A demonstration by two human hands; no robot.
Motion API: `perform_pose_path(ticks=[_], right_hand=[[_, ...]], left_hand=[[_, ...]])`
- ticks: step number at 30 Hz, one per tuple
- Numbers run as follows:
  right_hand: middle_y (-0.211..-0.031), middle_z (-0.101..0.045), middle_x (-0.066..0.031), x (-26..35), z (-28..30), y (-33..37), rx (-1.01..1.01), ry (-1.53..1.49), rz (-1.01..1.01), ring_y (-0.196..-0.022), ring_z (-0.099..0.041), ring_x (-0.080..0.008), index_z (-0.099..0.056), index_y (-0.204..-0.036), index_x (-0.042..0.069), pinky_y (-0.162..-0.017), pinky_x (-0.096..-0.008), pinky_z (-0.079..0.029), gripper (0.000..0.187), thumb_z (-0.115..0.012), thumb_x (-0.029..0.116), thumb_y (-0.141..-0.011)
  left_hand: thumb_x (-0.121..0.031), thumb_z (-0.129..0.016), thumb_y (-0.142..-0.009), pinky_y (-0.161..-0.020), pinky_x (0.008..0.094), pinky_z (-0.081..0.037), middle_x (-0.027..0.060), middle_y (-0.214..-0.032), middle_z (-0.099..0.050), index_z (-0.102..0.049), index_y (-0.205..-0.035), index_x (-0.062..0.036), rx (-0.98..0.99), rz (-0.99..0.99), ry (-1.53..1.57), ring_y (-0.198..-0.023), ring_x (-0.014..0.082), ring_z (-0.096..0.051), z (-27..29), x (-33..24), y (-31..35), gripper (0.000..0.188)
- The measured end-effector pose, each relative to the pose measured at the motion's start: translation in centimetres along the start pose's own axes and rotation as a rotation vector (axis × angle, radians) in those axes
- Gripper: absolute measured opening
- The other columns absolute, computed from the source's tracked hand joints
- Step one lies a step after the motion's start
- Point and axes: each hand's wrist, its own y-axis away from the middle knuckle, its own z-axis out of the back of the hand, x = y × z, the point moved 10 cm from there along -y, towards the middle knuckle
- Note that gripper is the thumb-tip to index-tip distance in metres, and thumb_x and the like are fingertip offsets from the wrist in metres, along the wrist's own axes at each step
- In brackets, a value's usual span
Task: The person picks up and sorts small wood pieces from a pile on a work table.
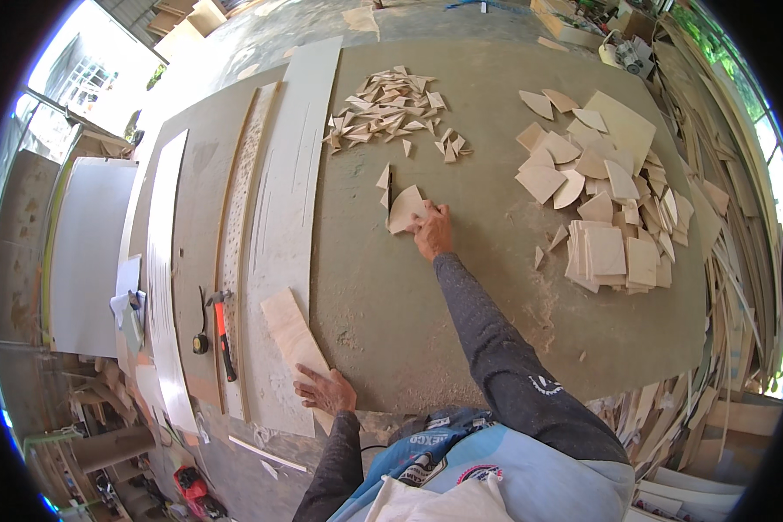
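Note:
My right hand [432,230] is stretched far out over the table, its bent fingers closed on a small thin wood piece [403,211] with a curved edge. Against that piece's left side lies a slim dark tool [390,187], too small to name surely; a small wood triangle [383,177] is beside it. Nearer to me, my left hand [326,391] rests with fingers spread on the near end of a pale wooden board [294,329], which lies slantwise over a long whitish strip [291,174].
Small triangular offcuts [391,100] are heaped at the far middle. Many curved and square wood pieces [605,252] are piled to the right. A claw hammer [224,335] and a tape measure [200,342] lie left. Stacked wooden strips [731,148] line the right side.

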Motion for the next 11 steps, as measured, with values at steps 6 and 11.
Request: perform_pose_path(ticks=[6, 11], right_hand=[[-0.130, -0.063, -0.0135, 1.4, 0.1, 0.1, 0.048, 0.057, -0.021, -0.112, -0.048, -0.0314, -0.083, -0.100, 0.006, -0.104, -0.0377, -0.042, 0.020, -0.076, 0.016, -0.084], [-0.144, -0.059, -0.0131, 1.4, 0.0, -0.4, 0.120, 0.151, -0.038, -0.123, -0.048, -0.0271, -0.085, -0.094, 0.017, -0.104, -0.0380, -0.038, 0.014, -0.076, 0.018, -0.084]], left_hand=[[-0.035, -0.066, -0.093, -0.117, 0.0680, -0.018, 0.0369, -0.158, -0.019, -0.006, -0.166, -0.0140, 0.012, 0.019, 0.007, -0.148, 0.0512, -0.019, 0.0, 0.4, 0.0, 0.097], [-0.036, -0.067, -0.092, -0.118, 0.0687, -0.016, 0.0363, -0.160, -0.016, -0.006, -0.166, -0.0143, 0.025, 0.023, 0.019, -0.149, 0.0512, -0.019, -0.1, 0.2, -0.1, 0.098]])
